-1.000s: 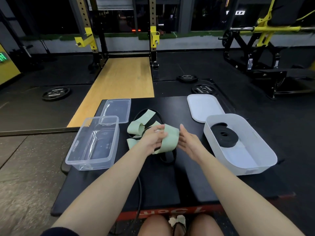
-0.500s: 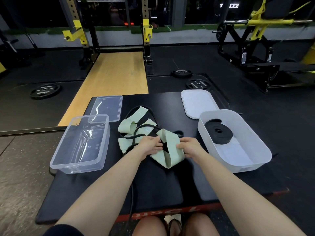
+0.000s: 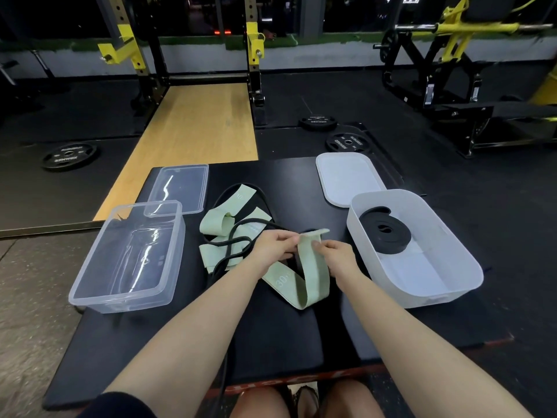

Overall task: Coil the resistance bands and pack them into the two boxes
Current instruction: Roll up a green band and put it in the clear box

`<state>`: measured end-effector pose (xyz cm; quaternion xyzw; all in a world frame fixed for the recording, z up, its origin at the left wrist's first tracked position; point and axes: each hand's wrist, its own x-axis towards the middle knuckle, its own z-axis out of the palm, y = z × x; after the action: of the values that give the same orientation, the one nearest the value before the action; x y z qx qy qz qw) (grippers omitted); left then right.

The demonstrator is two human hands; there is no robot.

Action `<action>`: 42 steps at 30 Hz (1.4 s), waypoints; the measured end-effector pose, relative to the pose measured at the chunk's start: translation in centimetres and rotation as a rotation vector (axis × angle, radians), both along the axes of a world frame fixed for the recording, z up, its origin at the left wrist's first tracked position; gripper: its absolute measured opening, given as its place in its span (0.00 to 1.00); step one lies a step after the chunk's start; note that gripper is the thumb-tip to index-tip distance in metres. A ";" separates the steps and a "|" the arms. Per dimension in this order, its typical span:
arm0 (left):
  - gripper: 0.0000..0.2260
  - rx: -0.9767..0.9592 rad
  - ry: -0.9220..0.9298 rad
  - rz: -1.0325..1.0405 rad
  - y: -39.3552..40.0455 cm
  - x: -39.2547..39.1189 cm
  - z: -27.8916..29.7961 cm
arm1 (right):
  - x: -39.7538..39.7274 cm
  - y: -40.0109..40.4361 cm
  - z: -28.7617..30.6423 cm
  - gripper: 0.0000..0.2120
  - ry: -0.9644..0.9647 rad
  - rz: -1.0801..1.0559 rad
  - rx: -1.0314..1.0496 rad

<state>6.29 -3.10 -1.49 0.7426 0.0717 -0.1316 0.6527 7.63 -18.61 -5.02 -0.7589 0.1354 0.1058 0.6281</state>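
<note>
A pale green resistance band (image 3: 304, 279) hangs in a loop between my hands above the black mat. My left hand (image 3: 275, 247) pinches its upper end, and my right hand (image 3: 336, 254) pinches the same end from the other side. More of the green band (image 3: 223, 229) lies tangled with a thin black band (image 3: 241, 245) behind my left hand. A clear box (image 3: 90, 285) stands at the left with nothing in it. The white box (image 3: 458, 285) at the right holds a coiled black band (image 3: 388, 235).
The clear lid (image 3: 180, 188) lies behind the clear box and the white lid (image 3: 349, 179) behind the white box. Weight plates (image 3: 69, 155) lie on the floor around the black mat (image 3: 271, 336). A rack and a wooden platform stand beyond.
My hands have lifted the band's end and drawn it out, so a longer loop now hangs toward me. The camera has tilted down a little.
</note>
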 end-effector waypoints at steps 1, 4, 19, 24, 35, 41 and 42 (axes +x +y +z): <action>0.09 0.111 -0.061 0.040 0.1 0.3 -0.2 | 0.1 -0.2 -0.2 0.08 -0.015 -0.020 -0.034; 0.11 0.490 -0.231 0.070 0.4 1.1 -0.9 | 0.2 -0.5 -0.7 0.08 -0.050 -0.045 -0.129; 0.10 1.290 -0.309 -0.221 -0.3 4.9 -1.3 | 1.0 -1.0 -1.6 0.02 -0.030 -0.026 -0.143; 0.11 1.470 -0.256 -0.213 2.8 4.9 -0.1 | 1.1 0.0 -1.7 0.03 -0.035 0.003 -0.093; 0.14 1.936 -0.220 -0.378 11.0 3.4 2.1 | 1.0 2.5 -1.1 0.06 -0.040 0.082 -0.123; 0.13 1.756 -0.186 -0.313 11.0 2.5 1.2 | 1.0 2.7 -1.2 0.07 -0.041 0.091 -0.140; 0.13 1.693 -0.176 -0.295 10.5 2.5 1.2 | 1.0 2.7 -1.2 0.07 -0.044 0.093 -0.137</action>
<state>8.77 7.41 -0.32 0.9883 -0.0023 -0.0593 -0.1408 8.64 -15.86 -6.22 -0.8078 0.0931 0.1084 0.5719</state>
